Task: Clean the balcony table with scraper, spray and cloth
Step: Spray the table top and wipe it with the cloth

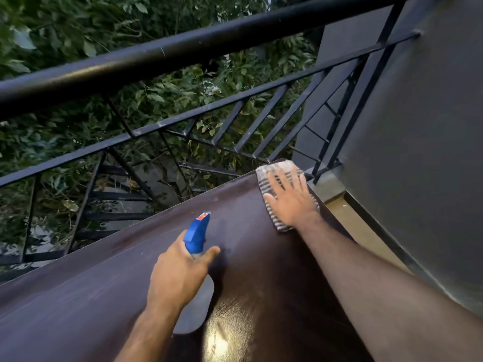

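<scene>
Pressing flat with fingers spread, the right hand [292,199] held the striped cloth [271,176] at the table [78,296]'s far right corner, ahead and right of the left hand [180,273]. That hand gripped the spray bottle [197,235], nozzle pointing along the table's length toward dull, unwiped surface. No scraper showed; the bottle's body was mostly hidden.

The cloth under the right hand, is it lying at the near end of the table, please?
No, the cloth lies at the table's far corner.
</scene>
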Motion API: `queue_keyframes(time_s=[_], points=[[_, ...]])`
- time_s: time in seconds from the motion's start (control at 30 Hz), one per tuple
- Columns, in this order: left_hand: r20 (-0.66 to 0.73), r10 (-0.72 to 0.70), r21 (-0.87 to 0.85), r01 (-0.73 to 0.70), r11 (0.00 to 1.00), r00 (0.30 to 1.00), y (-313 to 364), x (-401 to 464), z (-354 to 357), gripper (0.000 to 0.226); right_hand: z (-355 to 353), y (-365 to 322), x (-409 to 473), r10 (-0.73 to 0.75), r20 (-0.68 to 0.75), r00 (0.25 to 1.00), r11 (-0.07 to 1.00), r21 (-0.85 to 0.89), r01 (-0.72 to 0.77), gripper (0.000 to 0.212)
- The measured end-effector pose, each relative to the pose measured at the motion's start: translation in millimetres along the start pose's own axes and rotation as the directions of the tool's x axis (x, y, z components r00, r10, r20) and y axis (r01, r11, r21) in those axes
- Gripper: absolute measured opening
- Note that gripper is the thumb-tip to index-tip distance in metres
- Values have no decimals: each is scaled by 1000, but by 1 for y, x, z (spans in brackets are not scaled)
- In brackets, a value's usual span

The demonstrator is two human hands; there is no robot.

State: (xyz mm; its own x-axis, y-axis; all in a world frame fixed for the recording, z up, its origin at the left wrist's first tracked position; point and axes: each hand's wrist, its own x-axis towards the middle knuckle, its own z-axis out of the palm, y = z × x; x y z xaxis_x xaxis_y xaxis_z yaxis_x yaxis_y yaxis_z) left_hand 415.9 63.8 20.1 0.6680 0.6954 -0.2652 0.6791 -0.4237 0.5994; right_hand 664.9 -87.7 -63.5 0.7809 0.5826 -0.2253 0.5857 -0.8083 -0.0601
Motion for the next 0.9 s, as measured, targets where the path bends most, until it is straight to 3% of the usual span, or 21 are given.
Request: queue_keyframes(time_s=[0.13,0.2,0.3,0.43,0.47,0.53,0.63,0.73,0.9], points=[[31,11,-35,-10,999,999,-4,8,0,25,11,-16,-10,-3,-54,999,1000,1,3,64],[28,11,-49,-9,999,1000,-5,10,2,27,17,-33,-31,-148,-113,983,989,-24,146,62],[19,49,-49,-48,998,999,-6,13,1,35,25,-58,-76,-437,-163,885,899,-44,436,62],[104,116,-116,-103,988,988,-4,13,-9,42,36,-57,-100,-560,-100,822,828,-37,560,60],[154,131,-137,-110,984,979,-5,13,-12,46,36,-48,-91,-526,-116,843,851,-56,523,58],[219,154,-160,-120,980,963,-8,11,-16,46,31,-22,-63,-315,-147,938,949,-60,310,58],[155,155,-185,-126,975,976,-14,7,-17,32,19,15,-31,32,-141,990,999,-4,-33,70],[101,109,-83,-101,991,989,-22,5,-22,48,19,17,-26,77,-118,990,997,11,-76,73],[122,47,88,-58,994,991,-51,3,-38,60,16,11,-26,107,-131,986,994,2,-107,64]])
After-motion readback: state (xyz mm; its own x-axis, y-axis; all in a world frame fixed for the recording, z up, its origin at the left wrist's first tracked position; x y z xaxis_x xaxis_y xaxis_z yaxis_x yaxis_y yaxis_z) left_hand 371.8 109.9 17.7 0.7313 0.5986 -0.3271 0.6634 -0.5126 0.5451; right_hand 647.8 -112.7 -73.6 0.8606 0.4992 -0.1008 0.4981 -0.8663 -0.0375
